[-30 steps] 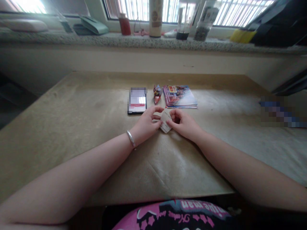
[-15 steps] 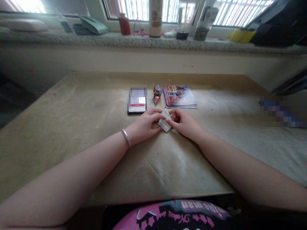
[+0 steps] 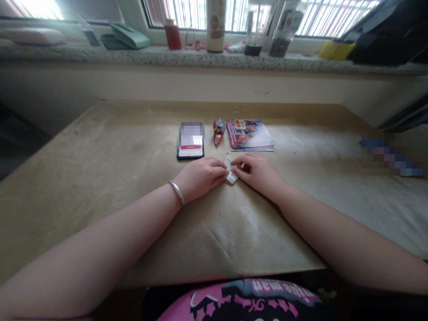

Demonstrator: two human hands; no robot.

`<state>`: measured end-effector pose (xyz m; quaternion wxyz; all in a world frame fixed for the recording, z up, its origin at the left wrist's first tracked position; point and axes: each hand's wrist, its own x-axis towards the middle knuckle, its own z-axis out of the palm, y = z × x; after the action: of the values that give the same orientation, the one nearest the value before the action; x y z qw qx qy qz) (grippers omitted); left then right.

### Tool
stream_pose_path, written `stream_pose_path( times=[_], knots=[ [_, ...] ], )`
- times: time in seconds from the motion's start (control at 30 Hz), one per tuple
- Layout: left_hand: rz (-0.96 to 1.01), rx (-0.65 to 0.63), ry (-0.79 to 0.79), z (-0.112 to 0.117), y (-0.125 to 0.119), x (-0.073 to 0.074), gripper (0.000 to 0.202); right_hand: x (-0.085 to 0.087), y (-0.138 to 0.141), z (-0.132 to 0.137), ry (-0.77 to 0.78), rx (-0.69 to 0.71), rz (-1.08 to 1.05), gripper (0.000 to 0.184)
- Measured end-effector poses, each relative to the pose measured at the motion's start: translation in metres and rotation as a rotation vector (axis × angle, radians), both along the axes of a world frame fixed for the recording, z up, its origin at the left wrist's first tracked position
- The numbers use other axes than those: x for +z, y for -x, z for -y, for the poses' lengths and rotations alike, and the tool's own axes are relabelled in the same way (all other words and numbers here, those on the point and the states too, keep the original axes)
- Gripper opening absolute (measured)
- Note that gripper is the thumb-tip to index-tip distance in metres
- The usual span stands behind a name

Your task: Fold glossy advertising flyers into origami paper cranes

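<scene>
A small piece of folded white paper (image 3: pixel 230 178) with faint print and a red tip lies on the table between my hands. My left hand (image 3: pixel 202 177), a silver bangle at its wrist, has its fingers closed on the paper's left edge. From the right side, my right hand (image 3: pixel 257 173) pinches the paper with thumb and index finger. Just beyond them are a phone (image 3: pixel 191 151) with a lit screen, a folded colourful paper shape (image 3: pixel 218 133) and a stack of printed paper sheets (image 3: pixel 250 135).
The table (image 3: pixel 133 133) reaches back to a wall under a granite windowsill (image 3: pixel 187 57). On the sill stand a red pump bottle (image 3: pixel 173 35), a tall pale bottle (image 3: pixel 216 26) and clear containers. A blurred blue-purple item (image 3: pixel 391 156) is at the right.
My left fingers have drawn together and in over the paper's left side. The paper looks narrower now, with less of its face showing. My right hand has barely moved.
</scene>
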<state>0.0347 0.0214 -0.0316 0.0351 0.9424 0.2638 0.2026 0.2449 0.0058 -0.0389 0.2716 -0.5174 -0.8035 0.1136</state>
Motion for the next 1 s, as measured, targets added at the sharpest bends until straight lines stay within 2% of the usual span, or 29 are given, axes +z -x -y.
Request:
stream_pose_path(
  times=[0.33, 0.57, 0.87, 1.0],
  knots=[
    [-0.026, -0.003, -0.025, 0.0004, -0.0018, -0.0001, 0.020, 0.0002, 0.0021, 0.0005, -0.091, 0.080, 0.243, 0.035],
    [-0.049, 0.000, -0.052, 0.0031, -0.0030, 0.0051, 0.020, 0.0041, 0.0053, 0.0016, -0.060, 0.031, 0.383, 0.043],
    [-0.091, 0.020, -0.064, 0.0063, -0.0043, 0.0044, 0.022, 0.0012, 0.0030, -0.0042, -0.058, 0.044, 0.398, 0.043],
    [-0.164, 0.048, -0.073, 0.0096, -0.0044, 0.0088, 0.023, 0.0008, 0.0018, -0.0032, -0.045, 0.040, 0.391, 0.047]
  ],
)
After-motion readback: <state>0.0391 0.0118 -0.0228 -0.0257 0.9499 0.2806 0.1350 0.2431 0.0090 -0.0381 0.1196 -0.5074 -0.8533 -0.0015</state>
